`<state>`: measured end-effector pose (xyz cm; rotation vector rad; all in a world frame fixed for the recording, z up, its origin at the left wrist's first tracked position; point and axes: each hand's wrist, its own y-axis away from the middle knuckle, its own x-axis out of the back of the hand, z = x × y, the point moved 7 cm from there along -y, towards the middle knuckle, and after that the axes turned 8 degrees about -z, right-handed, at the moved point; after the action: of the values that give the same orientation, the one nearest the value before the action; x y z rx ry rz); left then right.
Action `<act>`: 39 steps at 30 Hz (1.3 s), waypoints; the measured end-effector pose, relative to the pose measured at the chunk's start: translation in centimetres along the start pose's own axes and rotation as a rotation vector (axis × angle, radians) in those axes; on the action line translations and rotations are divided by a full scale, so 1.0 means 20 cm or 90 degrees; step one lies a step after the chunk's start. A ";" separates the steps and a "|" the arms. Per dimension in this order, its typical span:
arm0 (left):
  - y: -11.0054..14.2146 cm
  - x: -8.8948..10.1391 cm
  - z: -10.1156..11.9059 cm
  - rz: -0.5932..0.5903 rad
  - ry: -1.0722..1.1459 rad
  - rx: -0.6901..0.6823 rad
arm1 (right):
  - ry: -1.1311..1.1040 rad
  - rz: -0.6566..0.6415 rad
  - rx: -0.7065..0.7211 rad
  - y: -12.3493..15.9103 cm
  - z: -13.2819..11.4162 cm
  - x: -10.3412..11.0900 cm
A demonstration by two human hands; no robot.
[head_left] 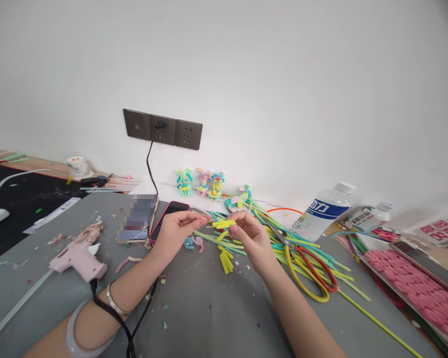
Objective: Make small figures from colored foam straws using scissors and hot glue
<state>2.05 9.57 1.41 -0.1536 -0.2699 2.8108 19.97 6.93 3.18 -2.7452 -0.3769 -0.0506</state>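
Note:
My right hand (252, 241) pinches a short bunch of yellow pipe cleaner pieces (222, 224) between thumb and fingers, above the grey mat. Close by on the left, the thumb and fingertips of my left hand (181, 228) are pressed together at the bunch's left end. Whatever they grip is too small to make out. Below my hands lies another cluster of cut yellow pieces (226, 260). A blue curl (188, 242) and a pink curl (197, 243) rest beside it. Scissors (308, 273) with yellow and red handles lie on loose green and yellow pipe cleaners (339, 266) at the right.
A pink glue gun (80, 261) lies at left, its black cord running under my left forearm. Two phones (137, 219) sit behind my left hand. Small pipe cleaner figures (184, 183) stand by the wall. A bottle (321, 211) stands at back right, near pink woven material (414, 283).

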 end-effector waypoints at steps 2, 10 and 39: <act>0.00 0.00 0.00 -0.001 0.003 0.000 | 0.042 0.005 0.053 0.00 -0.04 0.00; 0.00 -0.02 0.01 -0.020 0.099 -0.037 | 0.414 0.065 0.352 0.12 -0.28 -0.07; 0.02 -0.11 -0.06 -0.158 0.073 0.122 | 0.411 0.065 0.342 0.10 -0.27 -0.08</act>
<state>4.27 8.68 0.26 -0.2201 0.0085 2.5532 19.09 2.73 7.41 -2.0650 -0.0516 -0.6812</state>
